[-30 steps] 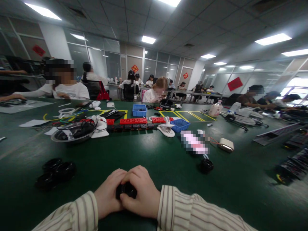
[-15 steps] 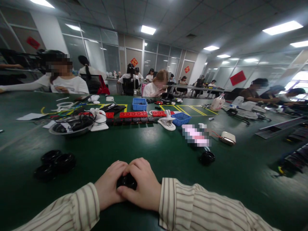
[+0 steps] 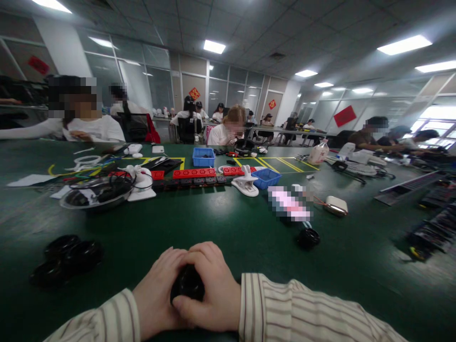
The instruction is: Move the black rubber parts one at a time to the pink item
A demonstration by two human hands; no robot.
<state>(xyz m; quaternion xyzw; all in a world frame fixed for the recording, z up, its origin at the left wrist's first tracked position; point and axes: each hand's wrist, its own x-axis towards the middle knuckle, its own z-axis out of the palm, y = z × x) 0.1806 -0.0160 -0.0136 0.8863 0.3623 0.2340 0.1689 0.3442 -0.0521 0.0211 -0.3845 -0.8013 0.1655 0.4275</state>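
Both my hands are cupped around a glossy black round piece [image 3: 188, 283] close to the near edge of the green table. My left hand [image 3: 156, 290] wraps its left side, its fingers partly hidden behind the other hand. From the right, my right hand [image 3: 213, 287] curls over the piece, thumb across its near side and fingertips touching my left hand. Several similar black ring-shaped pieces [image 3: 83, 256] are grouped on the table to the left. Another black ring-shaped piece [image 3: 308, 237] lies to the right.
Farther back are a clear bowl [image 3: 96, 206] of dark items, white clip-based devices [image 3: 245, 183], red and black strips [image 3: 194, 173] and blue trays [image 3: 267, 178]. A pale rounded case [image 3: 336, 205] lies to the right. People sit at tables beyond.
Both hands and the held black piece sit slightly lower in view, and more of the piece's top shows between them. The whole view has shifted slightly.
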